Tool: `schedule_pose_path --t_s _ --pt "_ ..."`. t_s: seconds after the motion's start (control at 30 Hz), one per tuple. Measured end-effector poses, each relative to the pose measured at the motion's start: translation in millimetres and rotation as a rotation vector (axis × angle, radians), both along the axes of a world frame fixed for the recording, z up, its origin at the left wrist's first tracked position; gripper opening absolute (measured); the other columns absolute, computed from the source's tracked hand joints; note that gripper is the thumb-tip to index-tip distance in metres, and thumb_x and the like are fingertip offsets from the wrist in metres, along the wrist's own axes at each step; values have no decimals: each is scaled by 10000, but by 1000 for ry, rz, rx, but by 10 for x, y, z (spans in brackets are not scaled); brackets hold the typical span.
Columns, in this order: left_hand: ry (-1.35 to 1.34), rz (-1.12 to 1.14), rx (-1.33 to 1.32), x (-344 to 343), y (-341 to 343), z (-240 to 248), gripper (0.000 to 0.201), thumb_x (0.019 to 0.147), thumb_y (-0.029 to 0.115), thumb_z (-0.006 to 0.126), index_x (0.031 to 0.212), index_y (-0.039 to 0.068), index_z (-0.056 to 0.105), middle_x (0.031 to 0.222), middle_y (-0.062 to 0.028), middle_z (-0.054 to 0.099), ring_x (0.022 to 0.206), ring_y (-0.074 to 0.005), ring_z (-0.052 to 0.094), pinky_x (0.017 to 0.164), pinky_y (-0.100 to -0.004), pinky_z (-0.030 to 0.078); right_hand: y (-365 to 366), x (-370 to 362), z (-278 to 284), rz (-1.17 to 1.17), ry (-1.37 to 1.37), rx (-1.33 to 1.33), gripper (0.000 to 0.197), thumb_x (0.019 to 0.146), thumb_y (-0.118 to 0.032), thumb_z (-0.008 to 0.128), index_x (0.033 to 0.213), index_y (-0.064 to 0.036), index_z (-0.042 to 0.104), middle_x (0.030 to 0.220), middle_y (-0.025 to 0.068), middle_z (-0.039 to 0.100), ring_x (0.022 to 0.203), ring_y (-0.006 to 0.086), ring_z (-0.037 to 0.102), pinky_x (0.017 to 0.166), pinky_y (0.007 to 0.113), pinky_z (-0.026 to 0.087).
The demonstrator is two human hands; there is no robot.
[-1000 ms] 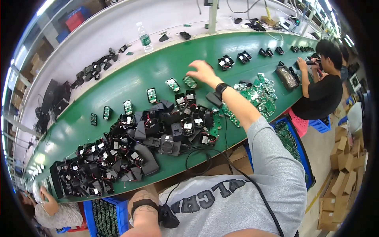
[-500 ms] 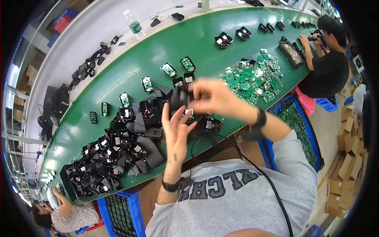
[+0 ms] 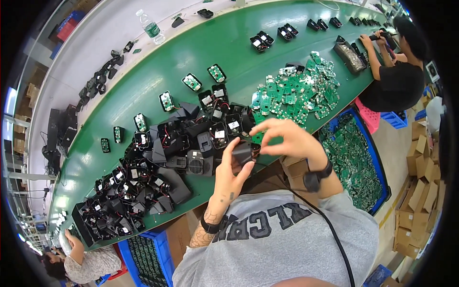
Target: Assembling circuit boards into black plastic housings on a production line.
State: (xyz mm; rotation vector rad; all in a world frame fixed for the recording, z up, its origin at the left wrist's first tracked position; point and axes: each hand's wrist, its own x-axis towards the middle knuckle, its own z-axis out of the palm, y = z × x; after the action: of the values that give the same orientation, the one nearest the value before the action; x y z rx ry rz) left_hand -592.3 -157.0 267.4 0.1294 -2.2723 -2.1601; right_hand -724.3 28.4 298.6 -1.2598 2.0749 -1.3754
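My left hand (image 3: 228, 179) grips a black plastic housing (image 3: 242, 152) between thumb and fingers, above the table's near edge. At the right end of this housing, my right hand (image 3: 294, 138) curls its thumb and forefinger; whatever lies between their tips is too small to make out. Just beyond my hands are open black housings (image 3: 233, 125) with white parts and red wires inside. A grey-black speaker grille piece (image 3: 195, 165) lies to the left of my left hand. Right of these stretches a loose heap of green circuit boards (image 3: 291, 93).
A large pile of black housings (image 3: 129, 193) covers the table's left part. Housings with green boards (image 3: 192, 82) stand in a row behind. A bottle (image 3: 150, 28) stands at the back. Blue bins of boards (image 3: 354, 162) sit below the edge. A co-worker (image 3: 394, 71) works far right.
Both hands have come nearer to me, down and right, with the black housing. The right hand has dropped from above the left to beside it. The view has shifted slightly.
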Motion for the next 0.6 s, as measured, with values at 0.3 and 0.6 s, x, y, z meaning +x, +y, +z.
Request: schedule_pose_path --t_s 0.3,0.6 --pt "-21 170 348 -32 -135 8 519 968 140 523 1425 38 299 1069 -162 635 810 -244 696 605 -271 578 -126 -999 -678 -321 544 361 474 705 -280 776 1111 -79 639 1145 96 582 1102 304 498 950 401 405" --pt "-51 220 333 -13 -230 75 549 955 150 555 1437 72 305 1104 -164 639 833 -239 696 616 -257 569 -104 -939 -362 -315 565 318 577 724 -171 707 1273 -97 545 1173 108 542 1113 271 502 955 376 411"
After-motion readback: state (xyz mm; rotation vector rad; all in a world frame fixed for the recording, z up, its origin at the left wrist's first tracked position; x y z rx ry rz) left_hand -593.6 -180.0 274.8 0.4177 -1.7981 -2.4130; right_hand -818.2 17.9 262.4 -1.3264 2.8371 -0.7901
